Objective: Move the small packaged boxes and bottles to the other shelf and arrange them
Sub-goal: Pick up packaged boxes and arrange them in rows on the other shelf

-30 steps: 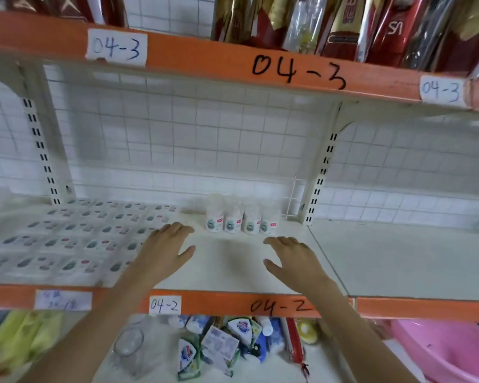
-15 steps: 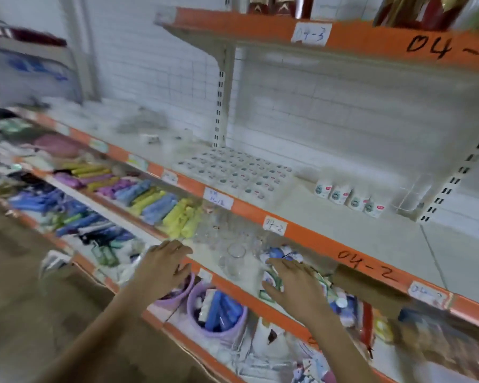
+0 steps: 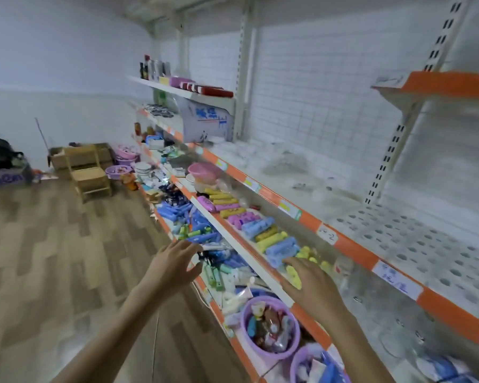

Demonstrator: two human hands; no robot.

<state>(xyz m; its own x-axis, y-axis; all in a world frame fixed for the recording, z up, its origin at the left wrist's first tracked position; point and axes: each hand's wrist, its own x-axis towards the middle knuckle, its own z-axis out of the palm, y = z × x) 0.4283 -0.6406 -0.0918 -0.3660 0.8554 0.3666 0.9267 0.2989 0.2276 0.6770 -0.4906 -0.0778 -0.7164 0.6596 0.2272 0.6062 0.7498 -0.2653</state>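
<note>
- Since a second ago the view has swung left, away from the shelf marked 04-2 with its row of small white bottles, and now looks down the long shelving [image 3: 351, 246] toward the far end of the room; both hands have come off that shelf and hang in the air.
- Shelving: the orange-edged middle shelf runs from the near right corner to the far left; at its near right end lie flat packets [image 3: 415, 239], blurred, arranged in rows up to the front edge. The small bottles are out of view.
- Lower shelves: coloured rolls [image 3: 263, 230] lie along the front edge of the one below; a purple tub [image 3: 271, 323] of small goods stands on the lowest, at its near end.
- Far off, a wooden chair [image 3: 90, 172] stands on the floor near cardboard boxes.
- Left hand [image 3: 173, 262]: fingers spread and relaxed, holding nothing, over the front edge of the lowest shelf.
- Right hand [image 3: 307, 277]: fingers straight and released, holding nothing, above the rolls.
- Step in hand, as I judge it: between loads, turning to fetch more small boxes or bottles.
- Next move calls for finding the source shelf, reaching in, and closing the fingers on a few packs without knocking their neighbours.
</note>
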